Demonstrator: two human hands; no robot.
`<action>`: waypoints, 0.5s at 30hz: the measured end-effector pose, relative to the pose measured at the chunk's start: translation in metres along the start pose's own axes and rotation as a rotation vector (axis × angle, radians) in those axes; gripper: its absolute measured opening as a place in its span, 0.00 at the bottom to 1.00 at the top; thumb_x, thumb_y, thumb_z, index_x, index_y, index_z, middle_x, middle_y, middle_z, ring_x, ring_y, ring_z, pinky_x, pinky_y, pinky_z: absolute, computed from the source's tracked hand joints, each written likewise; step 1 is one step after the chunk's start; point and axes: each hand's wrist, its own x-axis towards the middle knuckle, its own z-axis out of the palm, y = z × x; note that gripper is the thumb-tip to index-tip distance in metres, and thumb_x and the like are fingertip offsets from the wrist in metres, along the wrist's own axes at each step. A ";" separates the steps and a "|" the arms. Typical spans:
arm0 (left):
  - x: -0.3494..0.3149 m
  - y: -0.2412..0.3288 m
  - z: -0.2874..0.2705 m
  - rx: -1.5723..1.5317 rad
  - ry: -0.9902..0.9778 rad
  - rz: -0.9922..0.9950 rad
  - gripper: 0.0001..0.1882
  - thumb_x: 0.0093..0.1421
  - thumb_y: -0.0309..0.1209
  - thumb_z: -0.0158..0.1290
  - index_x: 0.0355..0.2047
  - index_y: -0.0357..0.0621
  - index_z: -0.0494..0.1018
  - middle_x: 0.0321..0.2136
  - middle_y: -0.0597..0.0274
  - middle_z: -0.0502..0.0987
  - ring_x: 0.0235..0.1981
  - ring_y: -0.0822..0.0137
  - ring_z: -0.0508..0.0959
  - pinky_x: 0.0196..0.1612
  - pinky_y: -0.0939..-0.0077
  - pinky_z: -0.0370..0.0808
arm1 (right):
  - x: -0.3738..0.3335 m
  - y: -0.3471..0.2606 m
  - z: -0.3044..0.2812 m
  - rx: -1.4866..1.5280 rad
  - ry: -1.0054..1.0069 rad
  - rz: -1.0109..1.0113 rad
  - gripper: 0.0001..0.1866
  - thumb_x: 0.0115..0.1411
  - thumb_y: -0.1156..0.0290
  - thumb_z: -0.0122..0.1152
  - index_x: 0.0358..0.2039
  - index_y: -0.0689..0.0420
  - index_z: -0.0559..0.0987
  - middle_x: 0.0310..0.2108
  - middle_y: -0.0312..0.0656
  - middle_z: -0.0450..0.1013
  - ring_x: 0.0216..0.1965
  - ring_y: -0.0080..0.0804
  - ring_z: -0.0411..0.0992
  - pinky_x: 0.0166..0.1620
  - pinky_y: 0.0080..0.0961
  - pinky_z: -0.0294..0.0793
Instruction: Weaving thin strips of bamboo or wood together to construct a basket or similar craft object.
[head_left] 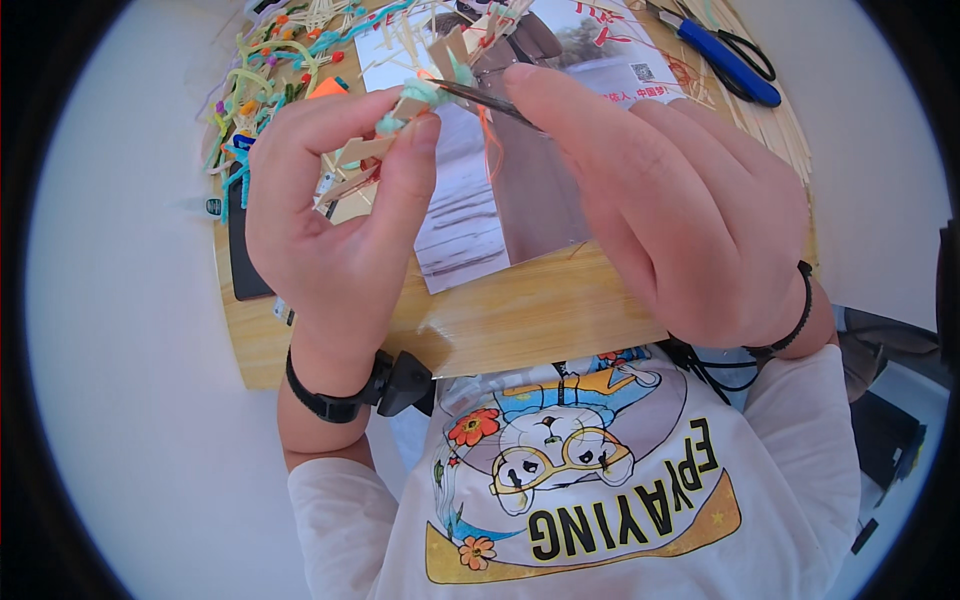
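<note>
Between the thumb and forefinger of my left hand (330,200) is a small craft piece of flat wooden strips wrapped with mint-green yarn (416,94). More pale strips (362,152) stick out below the pinch, beside some red thread. My right hand (690,210) grips a slim, dark, pointed metal tool (482,98). The tool's tip touches or lies right beside the yarn; its handle is hidden in my hand, so its exact kind does not show. An orange thread (490,140) hangs below the tip.
Colourful pipe cleaners and yarn bits (262,75) pile up at the far left. A printed poster (455,240) lies on the wooden table (500,325). Blue-handled pliers (728,62) rest on thin wooden sticks (785,135) at the far right. A black flat object (245,250) lies at the left edge.
</note>
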 end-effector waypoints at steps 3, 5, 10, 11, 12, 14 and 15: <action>0.002 0.000 0.000 0.008 -0.008 -0.019 0.13 0.47 0.20 0.65 0.35 0.40 0.77 0.32 0.62 0.78 0.33 0.68 0.75 0.38 0.79 0.70 | 0.003 0.000 0.000 0.005 -0.026 0.028 0.22 0.44 0.86 0.61 0.44 0.68 0.78 0.36 0.42 0.79 0.21 0.29 0.71 0.24 0.22 0.70; 0.002 0.001 -0.001 0.009 -0.013 -0.010 0.14 0.47 0.20 0.66 0.35 0.41 0.77 0.32 0.62 0.78 0.33 0.68 0.75 0.39 0.78 0.69 | 0.005 -0.001 0.000 0.010 -0.021 0.031 0.22 0.43 0.86 0.61 0.44 0.68 0.78 0.35 0.42 0.79 0.21 0.29 0.71 0.24 0.22 0.69; 0.004 0.001 -0.005 0.068 -0.096 0.078 0.12 0.50 0.19 0.63 0.36 0.40 0.76 0.34 0.62 0.78 0.35 0.68 0.76 0.42 0.76 0.70 | 0.003 -0.003 0.003 0.000 -0.025 0.052 0.25 0.40 0.86 0.61 0.44 0.67 0.78 0.31 0.44 0.78 0.20 0.31 0.69 0.23 0.23 0.68; 0.005 0.000 -0.006 0.112 -0.142 0.196 0.10 0.54 0.17 0.61 0.37 0.37 0.75 0.37 0.59 0.78 0.37 0.68 0.76 0.43 0.76 0.71 | 0.002 -0.003 0.004 -0.001 -0.026 0.044 0.25 0.40 0.86 0.62 0.44 0.67 0.78 0.30 0.44 0.77 0.19 0.31 0.68 0.23 0.24 0.68; 0.006 0.000 -0.007 0.112 -0.141 0.196 0.10 0.54 0.17 0.61 0.37 0.37 0.75 0.37 0.59 0.78 0.37 0.68 0.76 0.43 0.76 0.71 | 0.001 -0.002 0.004 -0.002 -0.027 0.037 0.26 0.39 0.86 0.62 0.44 0.67 0.78 0.29 0.45 0.77 0.19 0.32 0.68 0.23 0.24 0.68; 0.009 0.000 -0.010 0.254 -0.142 0.332 0.13 0.50 0.17 0.62 0.37 0.39 0.75 0.36 0.60 0.79 0.38 0.63 0.77 0.47 0.72 0.70 | -0.001 0.000 0.002 0.030 -0.043 0.043 0.25 0.40 0.86 0.62 0.44 0.67 0.78 0.28 0.44 0.75 0.19 0.34 0.67 0.22 0.25 0.67; 0.010 0.001 -0.011 0.257 -0.137 0.332 0.13 0.50 0.17 0.62 0.37 0.39 0.75 0.36 0.60 0.79 0.38 0.63 0.77 0.47 0.72 0.70 | -0.002 0.001 0.000 0.031 -0.011 0.033 0.25 0.40 0.86 0.62 0.44 0.67 0.78 0.27 0.43 0.75 0.19 0.34 0.66 0.22 0.26 0.66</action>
